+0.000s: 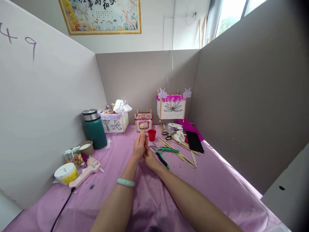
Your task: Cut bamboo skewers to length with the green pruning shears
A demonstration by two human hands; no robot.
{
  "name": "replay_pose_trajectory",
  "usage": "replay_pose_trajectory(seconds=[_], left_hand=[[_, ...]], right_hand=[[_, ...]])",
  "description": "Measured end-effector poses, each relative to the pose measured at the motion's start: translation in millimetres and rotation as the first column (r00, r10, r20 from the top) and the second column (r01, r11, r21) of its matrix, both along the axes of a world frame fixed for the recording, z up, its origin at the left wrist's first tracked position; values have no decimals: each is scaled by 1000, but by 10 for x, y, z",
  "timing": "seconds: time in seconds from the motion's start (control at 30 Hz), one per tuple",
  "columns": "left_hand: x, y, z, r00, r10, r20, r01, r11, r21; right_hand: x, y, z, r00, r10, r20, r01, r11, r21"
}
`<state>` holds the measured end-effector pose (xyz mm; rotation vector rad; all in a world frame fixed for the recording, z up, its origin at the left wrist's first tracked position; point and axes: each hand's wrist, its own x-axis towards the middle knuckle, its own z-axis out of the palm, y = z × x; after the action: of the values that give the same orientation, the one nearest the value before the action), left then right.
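So, take the clock from your joined hands, 12 pointing straight away from you. What's in your grip?

– A small bundle of sticks (142, 131), pale, ends up, with a dark band near the top. It pokes out at 12, above your left hand (139, 147).

– State of the fingers?

– Left: closed around the lower part of the bundle. Your right hand (150, 158) sits tight against the left at about 4; its fingers are partly hidden, so I can't tell whether they clamp the sticks too. Pale green bangle (126, 182) on your left wrist.

– Close neighbours?

– Red cup (152, 135) at 1, just beside the bundle. Small red-trimmed box (147, 118) at 12, behind it. Pliers (170, 149) at 3, green handles spread, near your right hand; loose sticks (189, 162) lie by them, towards 4. Scissors (168, 138) at 2. Black phone (195, 141) between 2 and 3, farther off.

– And the other side?

– Teal flask (95, 132) between 9 and 10, by the left partition (55, 96). Jar of nuts (74, 158) at 9. Pink glue gun (84, 175) at 8, corded, lying on the counter (116, 174), which wears a pink cloth.
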<state>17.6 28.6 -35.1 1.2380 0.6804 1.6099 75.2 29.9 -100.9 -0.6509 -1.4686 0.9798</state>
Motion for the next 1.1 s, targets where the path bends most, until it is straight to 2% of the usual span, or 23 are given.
replay_pose_trajectory(seconds=[0.37, 0.67, 0.8, 0.9, 1.1], left_hand=[[-7, 6, -13, 1000, -10, 8, 9, 1000, 12], [-27, 60, -77, 1000, -10, -1, 10, 999, 36], [-3, 86, -91, 999, 47, -27, -45, 998, 47], [18, 88, -90, 994, 95, -59, -92, 995, 49], [39, 56, -65, 988, 114, -104, -107, 992, 73]], right_hand=[[26, -37, 39, 1000, -19, 17, 20, 999, -25], [4, -7, -18, 999, 31, 8, -31, 999, -38], [-25, 37, -63, 998, 42, -43, -44, 998, -36], [-34, 76, -104, 999, 0, -32, 0, 1000, -2], [-33, 119, -155, 1000, -15, -13, 16, 999, 34]])
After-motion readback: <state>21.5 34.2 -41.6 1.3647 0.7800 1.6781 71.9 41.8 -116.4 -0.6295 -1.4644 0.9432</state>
